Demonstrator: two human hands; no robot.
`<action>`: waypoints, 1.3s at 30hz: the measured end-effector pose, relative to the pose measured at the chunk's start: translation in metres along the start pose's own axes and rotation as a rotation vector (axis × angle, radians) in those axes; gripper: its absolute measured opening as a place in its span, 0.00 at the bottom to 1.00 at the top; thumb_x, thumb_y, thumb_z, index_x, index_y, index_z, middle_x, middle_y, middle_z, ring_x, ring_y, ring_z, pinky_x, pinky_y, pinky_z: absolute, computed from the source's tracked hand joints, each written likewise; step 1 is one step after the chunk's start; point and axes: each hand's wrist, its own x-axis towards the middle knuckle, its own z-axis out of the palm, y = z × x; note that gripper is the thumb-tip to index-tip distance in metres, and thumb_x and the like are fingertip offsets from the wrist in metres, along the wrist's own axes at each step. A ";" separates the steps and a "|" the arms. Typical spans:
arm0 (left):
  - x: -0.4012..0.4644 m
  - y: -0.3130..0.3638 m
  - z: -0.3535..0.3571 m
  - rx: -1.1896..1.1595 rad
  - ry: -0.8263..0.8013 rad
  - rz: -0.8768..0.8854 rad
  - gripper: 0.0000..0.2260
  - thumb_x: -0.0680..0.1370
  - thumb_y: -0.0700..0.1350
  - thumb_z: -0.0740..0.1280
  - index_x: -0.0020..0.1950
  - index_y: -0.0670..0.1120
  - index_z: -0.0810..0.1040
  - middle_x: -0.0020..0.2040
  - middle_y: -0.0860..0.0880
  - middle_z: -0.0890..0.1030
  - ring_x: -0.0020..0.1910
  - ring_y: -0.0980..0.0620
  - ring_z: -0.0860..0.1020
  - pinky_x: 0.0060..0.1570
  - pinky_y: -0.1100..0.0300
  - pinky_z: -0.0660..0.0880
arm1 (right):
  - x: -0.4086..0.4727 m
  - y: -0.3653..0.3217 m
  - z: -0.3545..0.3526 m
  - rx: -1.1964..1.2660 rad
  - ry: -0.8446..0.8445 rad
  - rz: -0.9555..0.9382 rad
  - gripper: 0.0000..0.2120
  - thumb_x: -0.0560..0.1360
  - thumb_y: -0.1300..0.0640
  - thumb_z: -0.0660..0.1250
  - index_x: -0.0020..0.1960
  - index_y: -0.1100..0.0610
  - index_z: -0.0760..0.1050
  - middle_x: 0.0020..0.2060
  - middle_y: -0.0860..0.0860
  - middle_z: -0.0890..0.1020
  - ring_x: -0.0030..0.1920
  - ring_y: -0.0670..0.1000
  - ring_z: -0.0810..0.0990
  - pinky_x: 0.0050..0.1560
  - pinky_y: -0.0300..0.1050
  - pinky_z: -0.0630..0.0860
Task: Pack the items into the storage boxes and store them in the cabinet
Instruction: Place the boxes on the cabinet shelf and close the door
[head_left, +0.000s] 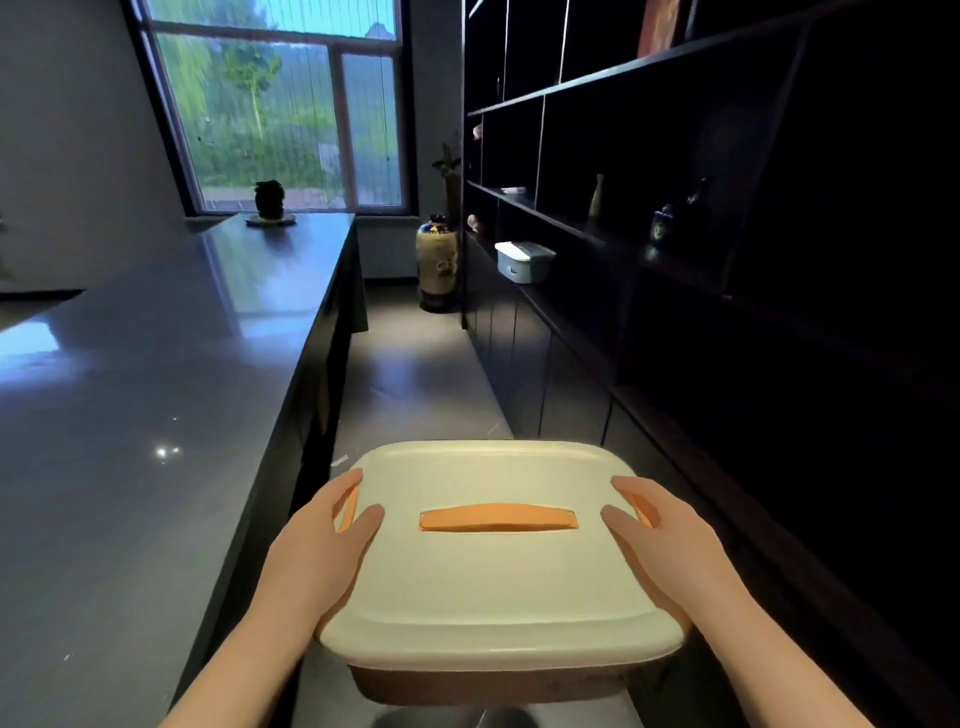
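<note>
The left hand (322, 540) and right hand (660, 535) grip the lidded storage box (498, 566) at 9 and 3 o'clock, mid-aisle. Keep it level; swing toward the cabinet (675, 270) at 2 o'clock.

Daylight enters through the far window (275, 109), the scene's only evident light source, and falls off quickly toward the right. The grey countertop (156, 364) on the left mirrors the window in a pale sheen, with small glare points near its near edge. The shelving cabinet (727, 234) on the right sits in deep shadow, its contents barely legible. The white box lid (493, 571) in the near centre is brightly lit and soft-edged. Wide-angle distortion bends straight lines at the edges; overall sharpness is low.
</note>
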 end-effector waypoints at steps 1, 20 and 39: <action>0.024 0.002 0.004 -0.006 -0.007 0.008 0.22 0.77 0.56 0.63 0.70 0.58 0.66 0.63 0.53 0.76 0.58 0.51 0.74 0.60 0.51 0.69 | 0.020 -0.005 0.005 0.000 0.009 0.008 0.19 0.76 0.40 0.62 0.66 0.37 0.67 0.64 0.44 0.75 0.56 0.46 0.74 0.56 0.46 0.72; 0.479 0.032 0.119 0.007 -0.003 0.011 0.26 0.74 0.56 0.67 0.70 0.57 0.66 0.66 0.53 0.74 0.63 0.50 0.73 0.57 0.55 0.70 | 0.482 -0.074 0.120 0.042 0.017 -0.027 0.19 0.73 0.41 0.65 0.64 0.38 0.71 0.56 0.39 0.77 0.52 0.42 0.73 0.47 0.42 0.68; 0.963 0.088 0.267 0.126 -0.261 0.294 0.28 0.74 0.56 0.67 0.71 0.53 0.63 0.65 0.51 0.75 0.58 0.50 0.75 0.55 0.57 0.70 | 0.852 -0.114 0.227 0.175 0.269 0.235 0.39 0.51 0.30 0.74 0.61 0.38 0.72 0.47 0.35 0.73 0.50 0.41 0.71 0.42 0.39 0.69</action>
